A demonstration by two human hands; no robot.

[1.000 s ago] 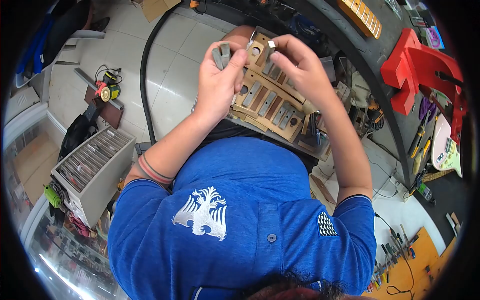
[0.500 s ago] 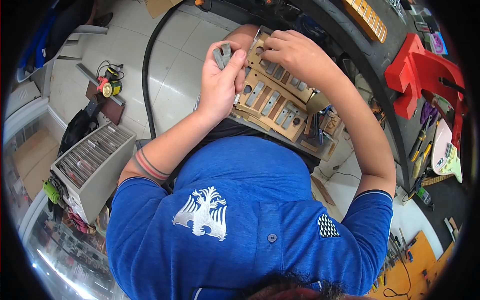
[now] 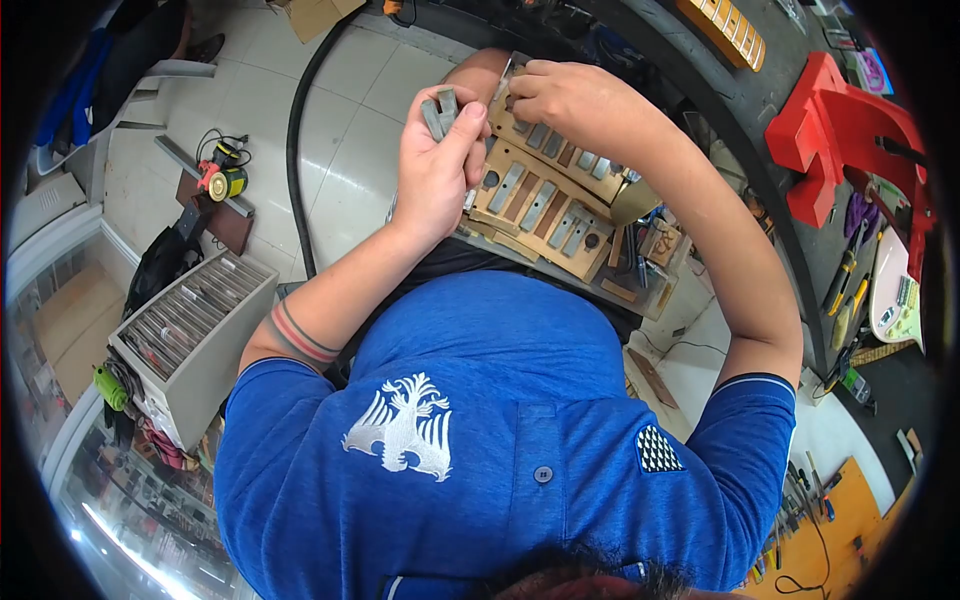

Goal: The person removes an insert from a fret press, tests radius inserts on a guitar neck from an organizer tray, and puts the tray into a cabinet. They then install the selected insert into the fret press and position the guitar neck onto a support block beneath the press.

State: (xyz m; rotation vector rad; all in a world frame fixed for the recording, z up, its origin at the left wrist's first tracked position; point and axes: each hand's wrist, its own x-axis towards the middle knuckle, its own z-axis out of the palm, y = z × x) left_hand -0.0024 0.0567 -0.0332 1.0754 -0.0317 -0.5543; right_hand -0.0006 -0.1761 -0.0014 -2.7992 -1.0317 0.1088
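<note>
Two small grey metal bars point(image 3: 440, 112) stand up from my left hand point(image 3: 437, 165), pinched between its thumb and fingers. My right hand point(image 3: 565, 108) is bent over the far wooden fixture board point(image 3: 510, 128), near its upper left end. Its fingertips are pressed together, and whatever they hold is hidden. Closer to me lies a second wooden board point(image 3: 545, 230) with grey bars and brown strips in its slots and a round hole near each end.
Left of me are a box of thin plates point(image 3: 240, 320) and a sander point(image 3: 228, 183) on the floor. A black hose point(image 3: 296, 150) crosses the tiles. On the right bench lie a red frame point(image 3: 805, 140), a guitar neck point(image 3: 727, 30) and cutters point(image 3: 838, 285).
My right hand has turned palm down and moved over the far board's upper left end. The small bar seen at its fingers earlier is out of sight. My left hand still holds its bars.
</note>
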